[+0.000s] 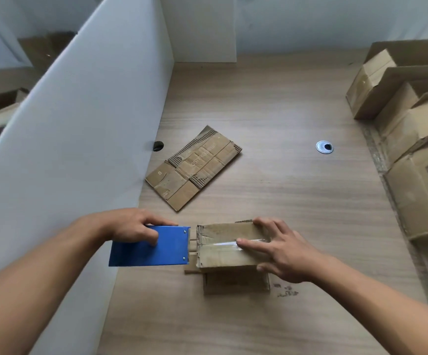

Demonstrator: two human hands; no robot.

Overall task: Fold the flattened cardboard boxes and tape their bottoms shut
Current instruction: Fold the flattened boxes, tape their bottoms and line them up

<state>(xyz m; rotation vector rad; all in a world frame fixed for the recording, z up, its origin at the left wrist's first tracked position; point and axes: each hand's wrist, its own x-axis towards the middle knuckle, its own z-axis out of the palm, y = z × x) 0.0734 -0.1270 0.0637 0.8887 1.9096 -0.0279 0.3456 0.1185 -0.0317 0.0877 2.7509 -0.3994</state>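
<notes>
A small folded cardboard box [223, 252] stands on the wooden table near me, its closed flaps facing up with a strip of clear tape along the seam. My right hand [282, 249] lies spread over the box's right side, fingers straight, the index finger pressing on the tape. My left hand [136, 226] grips a blue tape dispenser [151, 245], whose front edge sits at the box's left edge. A flattened cardboard box [193, 167] lies farther back on the table.
A white partition wall [79, 124] runs along the table's left side. Several assembled cardboard boxes [412, 129] are stacked at the right edge. A round cable grommet [324, 147] sits in the tabletop [272, 103], and small cardboard scraps [286, 290] lie near the box.
</notes>
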